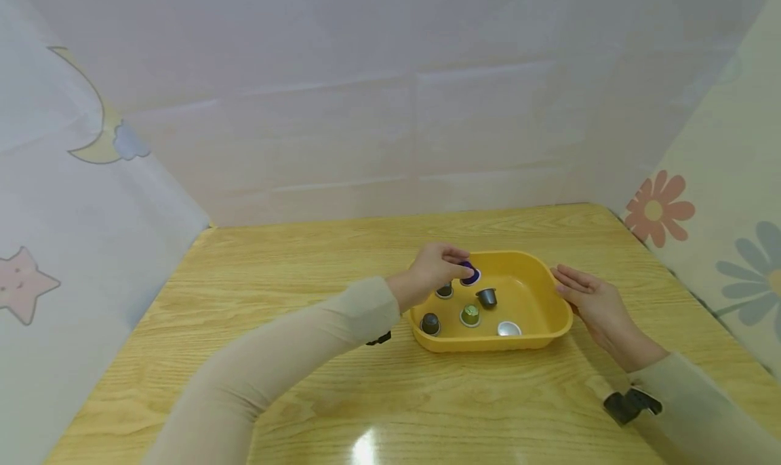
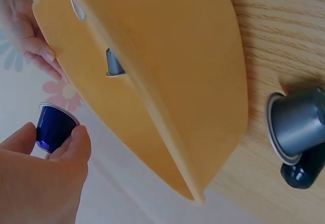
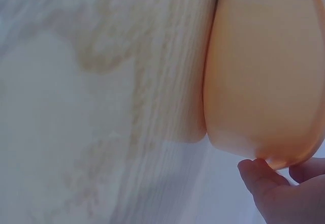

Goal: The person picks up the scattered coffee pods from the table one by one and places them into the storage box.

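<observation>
A dark blue coffee capsule (image 2: 55, 126) is pinched between the thumb and fingers of my left hand (image 1: 434, 270). In the head view that hand reaches over the left end of a yellow plastic tub (image 1: 448, 344). Inside the tub sit several other capsules: a green one (image 1: 470, 314), a grey one on its side (image 1: 487, 297), dark ones (image 1: 430, 324) at the left, and one showing its silvery lid (image 1: 509, 328). My right hand (image 1: 601, 312) touches the tub's right end, its fingers fairly straight against the outer wall by the rim.
On the wooden table (image 1: 293, 397), outside the tub, the left wrist view shows a grey capsule (image 2: 297, 125) beside a dark shiny object (image 2: 303, 168). Pale wall sheets (image 1: 342, 112) with printed flowers, a moon and a star surround the table on three sides.
</observation>
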Demonstrator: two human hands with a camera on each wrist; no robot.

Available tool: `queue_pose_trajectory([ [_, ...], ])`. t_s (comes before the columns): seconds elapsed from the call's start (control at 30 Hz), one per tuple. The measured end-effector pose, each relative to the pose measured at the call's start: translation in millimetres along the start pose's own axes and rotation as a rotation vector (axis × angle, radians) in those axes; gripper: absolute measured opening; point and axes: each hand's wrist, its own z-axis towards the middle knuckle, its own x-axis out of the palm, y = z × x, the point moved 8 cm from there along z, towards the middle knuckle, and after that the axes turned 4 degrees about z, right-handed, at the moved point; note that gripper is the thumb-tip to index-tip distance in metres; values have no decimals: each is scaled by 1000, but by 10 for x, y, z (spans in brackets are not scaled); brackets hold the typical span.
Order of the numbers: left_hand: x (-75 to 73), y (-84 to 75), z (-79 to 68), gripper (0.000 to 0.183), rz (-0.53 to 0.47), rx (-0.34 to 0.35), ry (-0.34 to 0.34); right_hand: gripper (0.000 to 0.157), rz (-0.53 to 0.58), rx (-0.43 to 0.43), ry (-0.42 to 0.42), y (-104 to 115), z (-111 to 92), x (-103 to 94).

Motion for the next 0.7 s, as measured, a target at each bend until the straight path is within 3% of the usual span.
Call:
queue_pose_trajectory([
  [0.43,249,-29,18,29,-33,40,59,69,40,0,20,-3,-11,12],
  [0.7,392,-30,3,24,-52,16,7,67,-29,-8,14,4,-5,9],
])
